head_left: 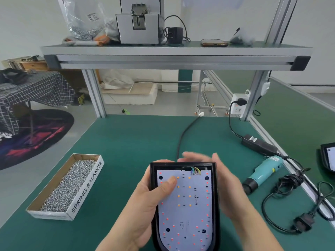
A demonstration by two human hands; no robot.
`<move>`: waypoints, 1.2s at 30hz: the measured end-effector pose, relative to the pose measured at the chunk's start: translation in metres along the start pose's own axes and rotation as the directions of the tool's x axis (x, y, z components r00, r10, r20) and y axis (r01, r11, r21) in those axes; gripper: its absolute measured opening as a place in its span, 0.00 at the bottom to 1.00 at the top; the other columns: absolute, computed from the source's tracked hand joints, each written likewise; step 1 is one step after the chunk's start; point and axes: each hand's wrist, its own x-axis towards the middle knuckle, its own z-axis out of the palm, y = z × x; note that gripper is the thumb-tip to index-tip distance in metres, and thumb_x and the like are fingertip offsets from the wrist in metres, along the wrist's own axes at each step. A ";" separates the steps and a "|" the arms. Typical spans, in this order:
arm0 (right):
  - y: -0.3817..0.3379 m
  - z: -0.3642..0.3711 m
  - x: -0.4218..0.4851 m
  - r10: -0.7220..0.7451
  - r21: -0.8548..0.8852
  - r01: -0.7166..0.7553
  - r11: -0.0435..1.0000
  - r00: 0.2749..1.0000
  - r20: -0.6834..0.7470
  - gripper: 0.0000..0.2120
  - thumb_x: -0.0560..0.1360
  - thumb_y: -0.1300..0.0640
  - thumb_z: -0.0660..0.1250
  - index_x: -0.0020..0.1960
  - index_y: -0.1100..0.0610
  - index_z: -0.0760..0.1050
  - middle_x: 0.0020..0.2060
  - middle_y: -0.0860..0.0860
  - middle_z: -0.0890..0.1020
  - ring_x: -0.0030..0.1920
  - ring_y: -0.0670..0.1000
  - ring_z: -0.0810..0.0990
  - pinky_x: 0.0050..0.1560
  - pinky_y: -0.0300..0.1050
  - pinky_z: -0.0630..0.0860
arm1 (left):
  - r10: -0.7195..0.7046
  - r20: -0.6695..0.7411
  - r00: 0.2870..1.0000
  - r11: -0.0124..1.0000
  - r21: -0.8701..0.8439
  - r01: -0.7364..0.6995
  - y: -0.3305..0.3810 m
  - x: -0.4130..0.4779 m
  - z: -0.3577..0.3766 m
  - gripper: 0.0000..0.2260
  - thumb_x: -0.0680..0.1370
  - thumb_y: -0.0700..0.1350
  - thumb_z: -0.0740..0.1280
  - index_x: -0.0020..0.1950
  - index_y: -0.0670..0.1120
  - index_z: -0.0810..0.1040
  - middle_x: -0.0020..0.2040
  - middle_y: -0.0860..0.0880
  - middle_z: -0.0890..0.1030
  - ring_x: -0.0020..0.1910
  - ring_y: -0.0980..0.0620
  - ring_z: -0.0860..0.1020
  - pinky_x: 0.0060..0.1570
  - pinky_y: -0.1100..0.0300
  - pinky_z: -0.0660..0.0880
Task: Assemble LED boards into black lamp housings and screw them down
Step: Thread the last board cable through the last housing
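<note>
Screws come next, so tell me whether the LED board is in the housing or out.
In. The LED board lies flat inside the black housing, within its rim; the left hand presses its thumb on it.

Side wall of the cardboard box point(87, 188) of screws: "SPRING BALANCER" in black capitals on white, legible. White LED board point(184, 205) seated in the black lamp housing point(215, 223): "12V" printed near its lower end, legible. Printed labels on the shelf's plastic bag point(85, 20) and on the power adapter point(259, 144): too small to read.
</note>
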 end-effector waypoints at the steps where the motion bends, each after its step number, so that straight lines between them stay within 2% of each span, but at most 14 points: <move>1: 0.003 0.006 -0.002 0.107 -0.002 -0.107 0.994 0.994 0.033 0.26 0.81 0.37 0.54 0.52 0.50 0.86 0.51 0.52 0.87 0.51 0.51 0.85 0.55 0.47 0.79 | -0.014 -0.008 1.000 1.000 0.008 0.014 0.000 0.000 0.002 0.25 0.66 0.51 0.82 0.60 0.50 0.81 0.60 0.39 0.83 0.56 0.39 0.83 0.49 0.48 0.81; 3: 0.008 0.014 -0.006 0.210 -0.038 -0.209 0.977 0.978 0.004 0.22 0.76 0.39 0.66 0.29 0.47 0.83 0.29 0.44 0.83 0.30 0.42 0.80 0.34 0.34 0.76 | -0.044 -0.047 0.998 0.999 0.013 0.045 0.002 0.000 0.003 0.23 0.66 0.50 0.82 0.58 0.48 0.82 0.59 0.39 0.83 0.55 0.38 0.84 0.48 0.47 0.81; 5: 0.012 0.015 -0.006 0.209 -0.104 -0.213 0.972 0.977 -0.047 0.20 0.71 0.44 0.69 0.21 0.46 0.77 0.22 0.41 0.77 0.23 0.39 0.73 0.27 0.30 0.70 | -0.073 -0.062 0.995 0.997 -0.010 0.072 0.004 -0.001 0.001 0.20 0.67 0.48 0.80 0.56 0.46 0.82 0.59 0.38 0.83 0.54 0.37 0.84 0.47 0.46 0.81; 8: 0.011 0.012 -0.007 0.142 -0.224 -0.145 0.964 0.989 -0.030 0.29 0.75 0.31 0.64 0.30 0.55 0.76 0.26 0.47 0.78 0.28 0.36 0.73 0.31 0.31 0.75 | -0.108 -0.030 0.994 0.993 -0.040 0.106 0.005 -0.004 -0.001 0.18 0.70 0.46 0.78 0.57 0.44 0.81 0.60 0.36 0.83 0.54 0.36 0.84 0.48 0.44 0.81; 9: 0.009 0.012 -0.008 0.087 -0.257 -0.094 0.962 0.996 -0.035 0.30 0.75 0.31 0.62 0.35 0.59 0.73 0.33 0.40 0.71 0.33 0.35 0.70 0.37 0.36 0.79 | -0.117 -0.029 0.993 0.992 -0.053 0.115 0.004 -0.005 -0.001 0.17 0.70 0.45 0.78 0.57 0.44 0.82 0.59 0.36 0.83 0.53 0.35 0.84 0.47 0.43 0.81; 10: 0.008 0.013 -0.008 0.038 -0.279 -0.048 0.959 0.998 -0.042 0.29 0.72 0.34 0.63 0.42 0.63 0.69 0.50 0.65 0.70 0.36 0.34 0.69 0.53 0.53 0.74 | -0.123 -0.034 0.992 0.991 -0.066 0.120 0.002 -0.006 -0.001 0.16 0.70 0.44 0.78 0.56 0.44 0.82 0.59 0.36 0.83 0.52 0.35 0.84 0.46 0.44 0.81; 12: 0.006 0.016 -0.010 -0.014 -0.334 0.001 0.943 0.999 -0.036 0.26 0.67 0.37 0.60 0.45 0.62 0.68 0.34 0.60 0.72 0.35 0.36 0.68 0.36 0.46 0.72 | -0.119 -0.053 0.991 0.989 -0.088 0.114 0.002 -0.006 0.001 0.16 0.68 0.44 0.78 0.54 0.44 0.83 0.57 0.36 0.84 0.50 0.36 0.85 0.44 0.44 0.82; 13: 0.008 0.016 -0.011 -0.016 -0.350 0.004 0.937 0.999 -0.030 0.25 0.69 0.36 0.58 0.43 0.58 0.74 0.32 0.55 0.75 0.33 0.36 0.70 0.38 0.50 0.75 | -0.107 -0.068 0.992 0.991 -0.091 0.101 0.003 -0.005 0.002 0.16 0.68 0.43 0.78 0.55 0.44 0.83 0.57 0.36 0.84 0.50 0.36 0.85 0.43 0.45 0.82; 15: 0.011 0.014 -0.012 -0.003 -0.281 -0.007 0.960 0.999 -0.036 0.27 0.80 0.32 0.51 0.42 0.42 0.84 0.37 0.41 0.85 0.39 0.38 0.82 0.42 0.35 0.77 | -0.054 -0.110 0.992 0.997 -0.066 0.047 0.008 -0.002 0.001 0.16 0.69 0.43 0.76 0.56 0.44 0.82 0.57 0.36 0.84 0.49 0.36 0.85 0.42 0.45 0.82; 18: 0.008 0.010 -0.010 -0.145 -0.236 0.111 0.965 0.981 -0.132 0.28 0.78 0.30 0.53 0.56 0.48 0.82 0.47 0.56 0.86 0.48 0.60 0.82 0.54 0.49 0.79 | 0.019 -0.191 0.981 1.000 -0.021 -0.023 0.016 0.004 -0.003 0.15 0.69 0.41 0.75 0.55 0.44 0.82 0.55 0.37 0.85 0.48 0.36 0.85 0.41 0.45 0.82; 23: -0.003 0.017 -0.015 -0.160 -0.462 0.105 0.881 0.984 -0.082 0.15 0.71 0.43 0.69 0.50 0.52 0.79 0.46 0.59 0.84 0.48 0.63 0.80 0.53 0.62 0.79 | 0.071 -0.183 0.980 0.995 0.084 -0.056 0.011 0.002 -0.003 0.13 0.70 0.44 0.76 0.53 0.45 0.81 0.54 0.37 0.85 0.49 0.36 0.85 0.44 0.45 0.82; 26: -0.002 0.021 -0.018 -0.166 -0.384 0.083 0.919 0.968 -0.186 0.08 0.75 0.50 0.71 0.45 0.55 0.78 0.40 0.57 0.82 0.40 0.56 0.78 0.47 0.58 0.77 | 0.115 -0.137 0.984 0.981 0.170 -0.091 0.011 0.004 -0.001 0.11 0.71 0.43 0.76 0.51 0.45 0.79 0.50 0.38 0.85 0.46 0.39 0.85 0.43 0.48 0.82; 30: 0.002 0.024 -0.024 -0.281 -0.473 0.152 0.868 0.935 -0.214 0.18 0.74 0.47 0.68 0.44 0.63 0.73 0.36 0.62 0.77 0.35 0.56 0.71 0.40 0.59 0.73 | 0.105 -0.119 0.987 0.979 0.185 -0.082 0.011 0.003 -0.001 0.08 0.71 0.42 0.75 0.47 0.46 0.79 0.44 0.41 0.84 0.40 0.44 0.83 0.39 0.54 0.80; 36: 0.008 0.027 -0.029 -0.418 -0.586 0.234 0.776 0.886 -0.200 0.06 0.78 0.51 0.69 0.45 0.51 0.76 0.34 0.56 0.78 0.36 0.61 0.74 0.38 0.57 0.73 | 0.174 -0.074 0.982 0.930 0.340 -0.139 0.016 0.006 -0.005 0.08 0.70 0.41 0.75 0.46 0.50 0.80 0.40 0.48 0.83 0.38 0.51 0.81 0.38 0.61 0.78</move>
